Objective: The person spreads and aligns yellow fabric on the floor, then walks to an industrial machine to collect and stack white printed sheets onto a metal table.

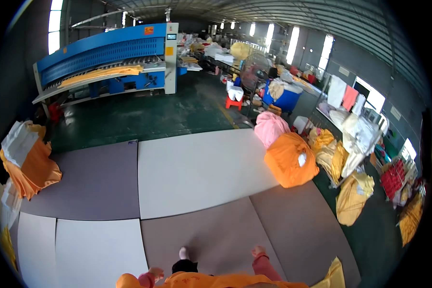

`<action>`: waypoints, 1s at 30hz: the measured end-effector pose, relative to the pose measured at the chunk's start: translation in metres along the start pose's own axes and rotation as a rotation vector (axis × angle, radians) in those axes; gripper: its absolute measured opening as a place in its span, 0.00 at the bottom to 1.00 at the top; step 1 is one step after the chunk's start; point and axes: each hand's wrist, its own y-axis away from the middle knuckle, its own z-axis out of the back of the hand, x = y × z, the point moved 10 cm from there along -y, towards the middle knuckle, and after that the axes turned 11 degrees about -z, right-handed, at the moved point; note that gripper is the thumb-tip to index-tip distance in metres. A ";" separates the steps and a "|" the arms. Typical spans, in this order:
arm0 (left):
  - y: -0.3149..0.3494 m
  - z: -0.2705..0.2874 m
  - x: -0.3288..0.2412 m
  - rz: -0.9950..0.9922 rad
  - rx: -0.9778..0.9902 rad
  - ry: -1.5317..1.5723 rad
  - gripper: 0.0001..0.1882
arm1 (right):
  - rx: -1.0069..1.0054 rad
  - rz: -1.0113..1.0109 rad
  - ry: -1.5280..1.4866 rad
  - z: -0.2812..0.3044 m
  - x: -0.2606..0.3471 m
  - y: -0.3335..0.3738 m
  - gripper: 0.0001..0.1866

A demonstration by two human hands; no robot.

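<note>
My left hand (156, 273) is low in the view beside orange cloth (192, 280) that spreads across my front. Its fingers are loosely apart and I see nothing in them. Farther right, my right hand (258, 250) hangs over the brown mat (206, 235), fingers curled in, with nothing visible in it. Both arms wear pinkish-red sleeves. Between the hands, one foot in a pale sock (184, 252) steps on the mat below a dark trouser leg. Neither hand touches the bundles around the mats.
Pale and grey mats (206, 173) cover the floor. An orange cloth bundle (290, 161) and a pink bundle (270, 128) rest at their right edge. Orange and white cloth (29, 158) is piled at left. A blue machine (105, 53) stands behind, a fan (254, 72) farther right.
</note>
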 end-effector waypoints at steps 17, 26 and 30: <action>-0.417 0.363 -0.007 0.285 -0.383 0.549 0.10 | 0.043 -0.164 0.700 -0.118 0.161 -0.132 0.11; -0.610 0.488 -0.057 0.161 -0.267 0.564 0.08 | -0.030 0.289 1.310 -0.256 0.390 -0.237 0.09; -0.624 0.479 -0.065 -0.158 0.099 -0.444 0.08 | -0.071 0.680 1.865 -0.371 0.569 -0.333 0.09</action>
